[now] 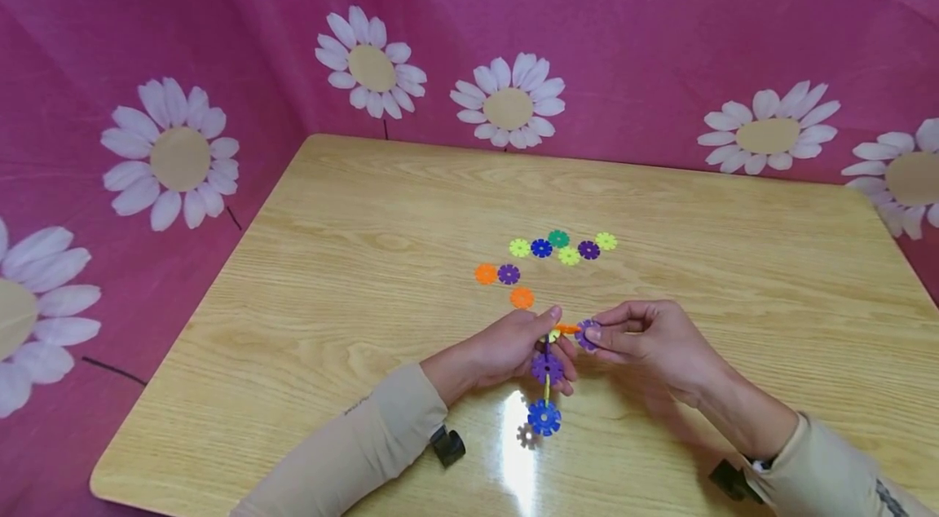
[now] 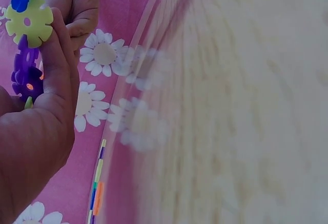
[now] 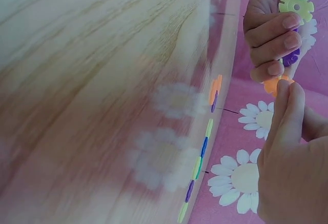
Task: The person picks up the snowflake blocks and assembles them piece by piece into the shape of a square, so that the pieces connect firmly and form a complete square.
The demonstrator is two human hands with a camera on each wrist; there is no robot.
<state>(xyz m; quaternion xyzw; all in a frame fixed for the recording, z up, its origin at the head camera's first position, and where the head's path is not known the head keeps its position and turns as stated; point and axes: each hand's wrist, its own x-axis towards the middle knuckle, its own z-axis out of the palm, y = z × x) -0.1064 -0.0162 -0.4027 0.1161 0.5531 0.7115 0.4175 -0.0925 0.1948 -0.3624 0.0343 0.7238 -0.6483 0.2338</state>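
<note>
A chain of notched plastic discs, slotted into one another, hangs from my left hand [image 1: 509, 346], which grips it near its upper end. Down the chain in the head view come a purple disc [image 1: 547, 362], a yellow disc [image 2: 40, 23] seen edge-on there, and a blue disc [image 1: 536, 419] at the bottom. At the top, an orange disc [image 1: 566, 329] sticks out sideways toward the right. My right hand [image 1: 663, 346] pinches a purple disc [image 1: 584, 338] between thumb and fingers, its edge right at the orange one. Fingers partly hide the chain's upper discs.
Beyond the hands, loose discs lie flat on the wooden table [image 1: 367, 256]: two orange discs [image 1: 522, 298], a purple disc [image 1: 509, 274], and a zigzag row with blue [image 1: 541, 248], green [image 1: 558, 239] and yellow ones. A pink cloth [image 1: 623, 28] with daisies stands behind the table.
</note>
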